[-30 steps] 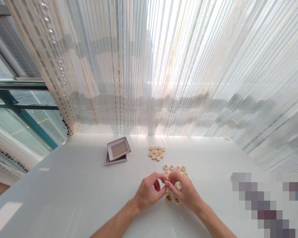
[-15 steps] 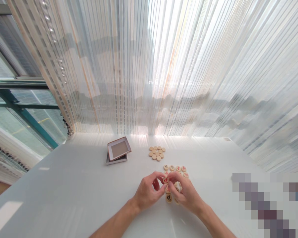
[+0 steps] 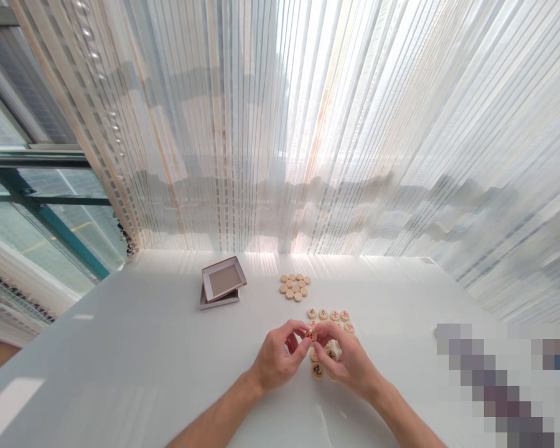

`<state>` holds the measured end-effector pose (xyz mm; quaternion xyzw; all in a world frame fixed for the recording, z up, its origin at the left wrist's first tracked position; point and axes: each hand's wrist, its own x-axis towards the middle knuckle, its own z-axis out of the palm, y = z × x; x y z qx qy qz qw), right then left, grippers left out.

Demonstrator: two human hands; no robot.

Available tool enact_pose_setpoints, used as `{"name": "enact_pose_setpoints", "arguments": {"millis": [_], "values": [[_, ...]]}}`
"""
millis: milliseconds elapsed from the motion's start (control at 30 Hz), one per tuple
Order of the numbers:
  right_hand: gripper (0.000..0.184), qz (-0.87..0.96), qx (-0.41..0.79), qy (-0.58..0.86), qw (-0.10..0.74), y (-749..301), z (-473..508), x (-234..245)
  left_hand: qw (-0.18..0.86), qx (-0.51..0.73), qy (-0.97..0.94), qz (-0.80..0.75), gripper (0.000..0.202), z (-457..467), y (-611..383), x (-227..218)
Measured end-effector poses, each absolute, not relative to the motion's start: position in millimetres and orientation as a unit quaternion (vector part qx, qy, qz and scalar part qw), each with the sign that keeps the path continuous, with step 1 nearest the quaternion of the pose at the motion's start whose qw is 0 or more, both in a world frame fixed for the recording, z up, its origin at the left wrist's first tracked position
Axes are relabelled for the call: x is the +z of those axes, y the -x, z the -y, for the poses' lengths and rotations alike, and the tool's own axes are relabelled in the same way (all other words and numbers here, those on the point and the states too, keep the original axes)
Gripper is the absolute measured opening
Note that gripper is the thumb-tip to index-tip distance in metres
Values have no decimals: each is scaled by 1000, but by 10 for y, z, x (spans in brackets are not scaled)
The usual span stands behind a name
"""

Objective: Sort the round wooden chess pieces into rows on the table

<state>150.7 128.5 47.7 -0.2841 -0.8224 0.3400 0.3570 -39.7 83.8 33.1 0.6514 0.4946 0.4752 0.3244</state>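
Observation:
My left hand (image 3: 280, 351) pinches a round wooden Chinese chess piece (image 3: 311, 336) with a red character, holding it above the rows. My right hand (image 3: 345, 354) closes in from the other side, its fingertips at the same piece. Under and around both hands lie more xiangqi pieces face up in rows. Along the far row, a black-marked piece (image 3: 312, 313) and a red-marked piece (image 3: 345, 315) show. Nearest me sits another black-marked piece (image 3: 317, 371). My right hand covers part of the rows.
Beyond my hands, several blank-side-up pieces (image 3: 290, 284) lie in a loose cluster. To their left, a shallow open box lid (image 3: 238, 274) leans on a tray (image 3: 219, 303). A sheer striped curtain (image 3: 261, 205) hangs along the white table's (image 3: 144, 348) far edge.
The held piece has tilted between my fingers, so its red character shows less plainly. Both hands stay in nearly the same place.

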Motion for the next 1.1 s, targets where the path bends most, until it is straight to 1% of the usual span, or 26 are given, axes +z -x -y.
{"name": "enact_pose_setpoints", "arguments": {"millis": [367,700,1000,1100], "values": [[14,831,338,275,345,-1478,-1263,459,331,484,-627,-512,24,-870,422,243],[17,825,320,296,358,-1516,-1300,464,340,491,-637,-488,17,-859,404,338],[14,827,327,283,358,-1517,-1305,501,347,482,-652,-472,22,-850,412,303],[13,830,320,285,357,-1519,-1297,507,354,479,-652,-470,21,-849,413,307]]}}
